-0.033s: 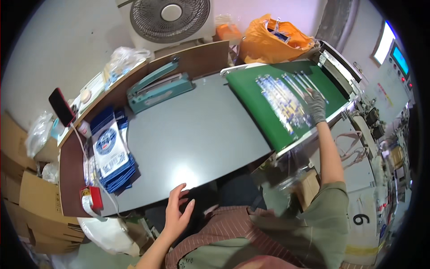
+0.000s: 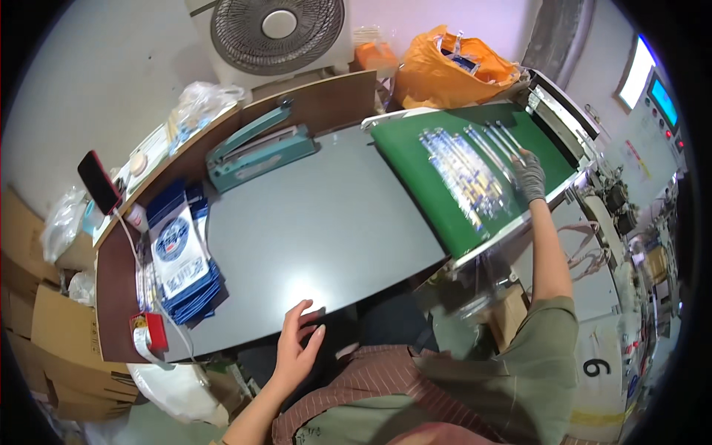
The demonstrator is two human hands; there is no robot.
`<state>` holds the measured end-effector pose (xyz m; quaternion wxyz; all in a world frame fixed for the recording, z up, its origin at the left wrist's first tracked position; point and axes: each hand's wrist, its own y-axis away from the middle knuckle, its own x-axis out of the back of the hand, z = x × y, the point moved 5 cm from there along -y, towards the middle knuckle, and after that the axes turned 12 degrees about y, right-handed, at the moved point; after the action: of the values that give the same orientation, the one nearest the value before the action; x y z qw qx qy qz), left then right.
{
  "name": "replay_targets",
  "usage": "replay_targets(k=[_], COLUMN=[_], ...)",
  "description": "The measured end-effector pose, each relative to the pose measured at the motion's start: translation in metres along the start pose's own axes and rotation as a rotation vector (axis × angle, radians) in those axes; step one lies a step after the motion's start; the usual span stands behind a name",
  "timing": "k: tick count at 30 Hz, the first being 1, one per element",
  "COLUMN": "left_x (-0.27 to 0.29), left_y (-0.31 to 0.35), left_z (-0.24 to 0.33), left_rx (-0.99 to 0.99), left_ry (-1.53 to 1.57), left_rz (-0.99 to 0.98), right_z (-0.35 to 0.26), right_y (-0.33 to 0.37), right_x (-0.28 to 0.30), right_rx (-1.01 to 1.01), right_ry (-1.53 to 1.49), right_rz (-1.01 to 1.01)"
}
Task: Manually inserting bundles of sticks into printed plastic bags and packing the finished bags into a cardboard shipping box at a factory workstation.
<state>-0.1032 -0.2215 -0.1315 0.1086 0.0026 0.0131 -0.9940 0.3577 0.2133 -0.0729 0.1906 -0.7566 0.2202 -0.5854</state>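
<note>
My right hand [image 2: 529, 175], in a grey glove with bare fingertips, reaches over the green conveyor belt [image 2: 404, 145]. Its fingers are bent close together at the near ends of a few long, slim packets [image 2: 495, 147]; their exact grip is partly hidden. Left of it, several more slim packets [image 2: 460, 174] in clear, blue and white wrapping lie side by side in a glossy group. My left hand [image 2: 300, 347] is bare and holds nothing, its fingers apart, just off the near edge of the grey table [image 2: 341, 215].
A teal bag sealer [image 2: 259, 157] stands at the table's back. Blue and white printed bags [image 2: 182, 256] are stacked at left, beside a red tape dispenser [image 2: 152, 331] and a phone [image 2: 99, 182]. An orange plastic bag [image 2: 437, 78] sits behind the belt; a control panel [image 2: 653, 133] is at right.
My right hand has shifted slightly to the right over the belt, and the slim packets by its fingers have changed position a little. My left hand stays nearly where it was.
</note>
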Motion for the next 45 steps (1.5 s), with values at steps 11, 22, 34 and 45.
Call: replay_targets(k=[11, 22, 34, 45], left_x=[-0.158, -0.074, 0.028, 0.084], left_y=[-0.248, -0.215, -0.153, -0.036], left_z=[-0.036, 0.057, 0.012, -0.031], left_rx=[0.528, -0.33, -0.417, 0.205], left_ry=[0.894, 0.672, -0.131, 0.086], left_rz=[-0.045, -0.064, -0.149, -0.165], right_z=[-0.166, -0.333, -0.422, -0.46], right_y=[0.067, 0.174, 0.249, 0.331], right_x=[-0.019, 0.038, 0.021, -0.006], right_rx=[0.505, 0.469, 0.92, 0.409], right_ry=[-0.11, -1.114, -0.961, -1.206], right_rz=[-0.404, -0.31, -0.75, -1.723])
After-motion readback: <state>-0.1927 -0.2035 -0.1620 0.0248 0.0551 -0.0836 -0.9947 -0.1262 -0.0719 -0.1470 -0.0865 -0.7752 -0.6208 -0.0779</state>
